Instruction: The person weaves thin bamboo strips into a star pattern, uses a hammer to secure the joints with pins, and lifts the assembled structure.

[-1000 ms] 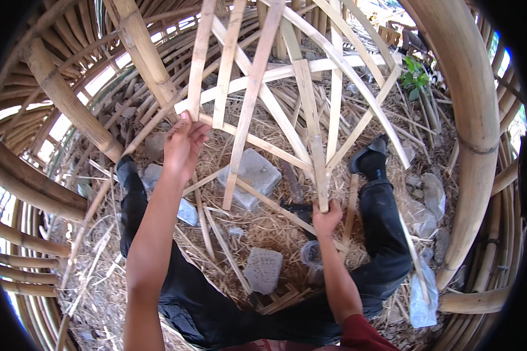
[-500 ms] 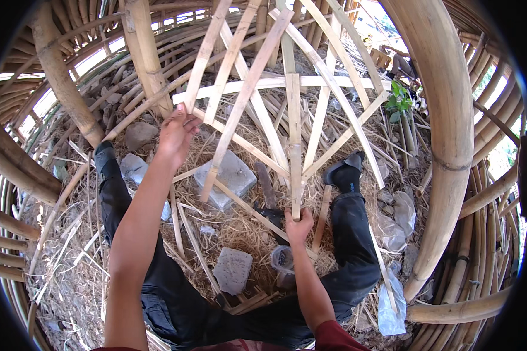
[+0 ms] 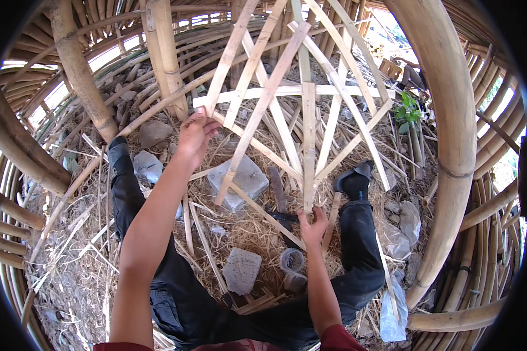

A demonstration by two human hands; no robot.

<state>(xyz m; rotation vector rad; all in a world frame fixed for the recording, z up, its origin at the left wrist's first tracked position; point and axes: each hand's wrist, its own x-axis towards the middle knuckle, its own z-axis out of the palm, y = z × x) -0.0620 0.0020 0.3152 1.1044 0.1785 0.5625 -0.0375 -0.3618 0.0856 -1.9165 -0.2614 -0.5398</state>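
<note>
Left hand [image 3: 194,137]: thumb and forefinger pinch the left corner of the bamboo-slat lattice [image 3: 269,93], the remaining fingers loosely curled. This grip is unchanged from the previous views, so the left corner remains a fixed holding point.

Lattice: located in front of the person, above the straw-covered ground. The central slat [image 3: 308,140], tilted a second ago, now stands nearly upright in view. The bamboo posts [image 3: 164,64] lean differently too, so most of this shift appears to come from the head camera; the slats keep about the same arrangement.

Right hand [image 3: 314,228]: positioned at the lower end of the central slat. Thumb and forefinger now stand farther apart, to either side of the slat end, than half a second ago. The hold here is therefore less certain than at the left corner; whether the finger pads press on the slat cannot be told.

Limits of view, left to right: the underside of the left pinch is concealed. Fastenings at the slat crossings are indistinct, and several upper slat ends are cut off by the top edge. A dark object [image 3: 284,217] beside the right hand cannot be identified. At far right, a second person [image 3: 414,76] is only partly visible.
</note>
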